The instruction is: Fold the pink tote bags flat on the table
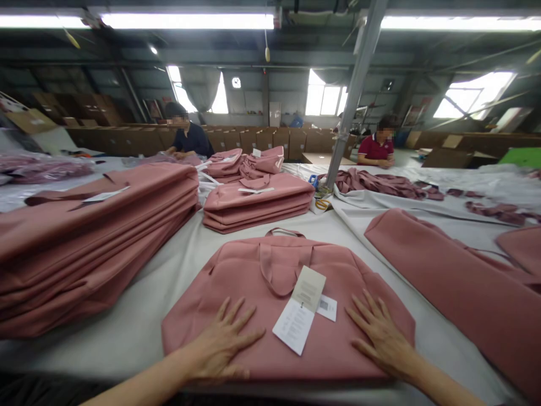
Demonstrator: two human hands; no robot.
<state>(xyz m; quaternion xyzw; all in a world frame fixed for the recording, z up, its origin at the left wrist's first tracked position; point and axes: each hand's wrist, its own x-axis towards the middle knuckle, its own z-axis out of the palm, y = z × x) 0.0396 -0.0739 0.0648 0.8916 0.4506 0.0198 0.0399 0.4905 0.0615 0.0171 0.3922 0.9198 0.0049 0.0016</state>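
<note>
A flat pink fabric bag [270,293] lies on the white table [139,321] right in front of me, its handles [274,265] pointing away. White and beige paper tags [302,310] rest on its middle. My left hand [222,341] presses flat on the bag's near left part, fingers spread. My right hand [380,335] lies flat on the near right part, fingers spread too. Neither hand grips anything.
A tall stack of folded pink bags [84,237] fills the left side, a smaller stack [257,203] sits ahead. More pink pieces [456,270] lie at the right. A grey pole [353,96] rises from the table. Two people [188,135] [378,148] work at the far end.
</note>
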